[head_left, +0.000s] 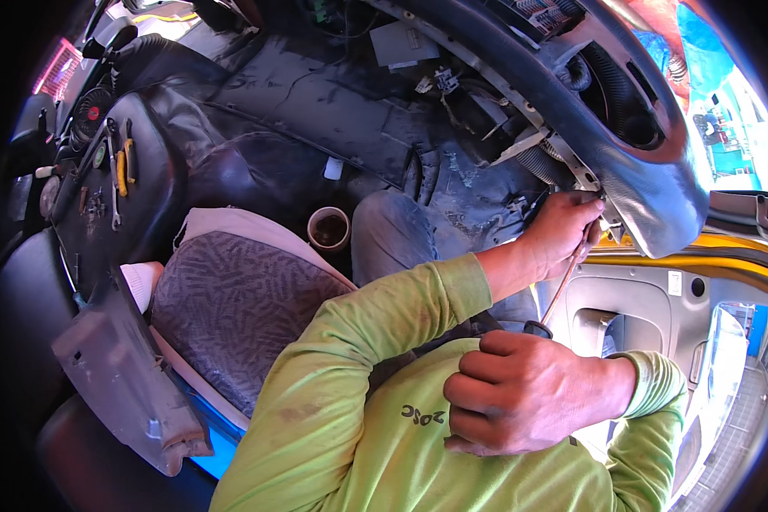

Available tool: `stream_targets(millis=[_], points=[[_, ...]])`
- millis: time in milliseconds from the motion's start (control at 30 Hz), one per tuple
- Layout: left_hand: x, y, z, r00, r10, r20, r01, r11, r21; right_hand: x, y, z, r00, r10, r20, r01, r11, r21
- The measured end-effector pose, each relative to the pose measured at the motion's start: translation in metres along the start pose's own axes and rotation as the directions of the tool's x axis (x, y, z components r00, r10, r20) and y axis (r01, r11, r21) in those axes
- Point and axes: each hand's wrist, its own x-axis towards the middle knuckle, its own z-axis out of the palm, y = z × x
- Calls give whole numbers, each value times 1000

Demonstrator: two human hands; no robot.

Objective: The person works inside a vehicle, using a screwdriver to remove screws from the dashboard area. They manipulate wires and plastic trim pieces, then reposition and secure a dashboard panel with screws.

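A screwdriver [561, 294] with a long thin shaft and a dark handle slants up toward the end of the stripped dashboard [648, 205]. My right hand [520, 392] is closed in a fist around its handle, close to my chest. At the upper end of the shaft, my left hand [559, 235] has its fingers closed near the tip, against a metal bracket [582, 175] under the dashboard's edge. Those fingers hide the tip and whatever it meets.
Wrenches and yellow-handled pliers [121, 166] lie on a dark surface at left. A patterned seat [239, 307] is beside me, with a cup of dark liquid [328, 229] past it. A grey trim panel [132, 384] leans at lower left. The door [640, 299] stands at right.
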Motion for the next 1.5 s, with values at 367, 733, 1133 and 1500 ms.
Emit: stream_targets(millis=[367,733,1133,1500], points=[[-7,24,-17,967,-223,125,218,975,53,-1,-2,25,974,-63,-220,1,963,-271],[-16,37,-20,961,-246,124,205,940,274,-3,-6,16,989,54,137,-41,995,-96],[-18,20,-14,978,-159,138,152,986,65,10,2,-11,794,4,608,-152,970,192],[-16,14,-21,974,-108,198,100,994,49,13,12,16,955,73,288,-94,994,58]])
